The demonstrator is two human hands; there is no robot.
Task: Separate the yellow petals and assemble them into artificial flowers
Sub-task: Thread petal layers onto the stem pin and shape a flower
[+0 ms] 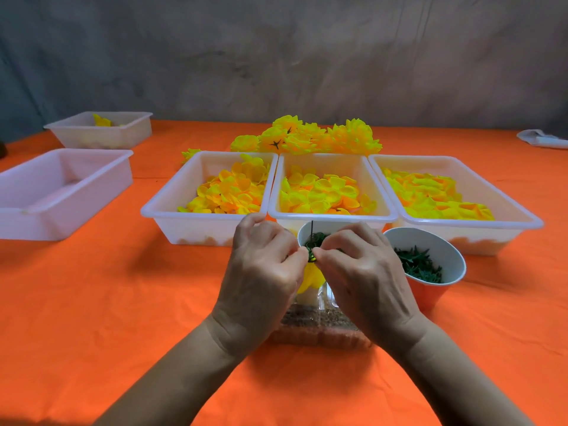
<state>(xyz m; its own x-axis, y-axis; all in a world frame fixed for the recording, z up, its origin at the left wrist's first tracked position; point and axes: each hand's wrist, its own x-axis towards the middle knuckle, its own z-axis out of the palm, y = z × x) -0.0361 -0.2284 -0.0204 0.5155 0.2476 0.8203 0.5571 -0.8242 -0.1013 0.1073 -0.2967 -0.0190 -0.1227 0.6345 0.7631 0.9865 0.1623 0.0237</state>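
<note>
Yellow petals (311, 278) are hanging just below the grip, gathered under a small green calyx piece (311, 255) that both hands are pinching between them. Left hand (262, 272) and right hand (359, 269) are meeting fingertip to fingertip on that green piece, fingers curled, so the grip is narrow and holding the half-built flower. A thin dark stem wire (312, 230) is rising straight up from the grip. Just behind the grip, a white cup (302, 235) of green parts is standing, and to the right a second cup (430, 259) is holding more green pieces. Beneath the hands, a clear plastic box (322, 327) is sitting on the orange surface (123, 302). Beyond the grip, three white trays (332, 215) are holding loose yellow petals, with finished flowers (307, 136) lying behind them. Two more trays (61, 192) are sitting far to the left.
</note>
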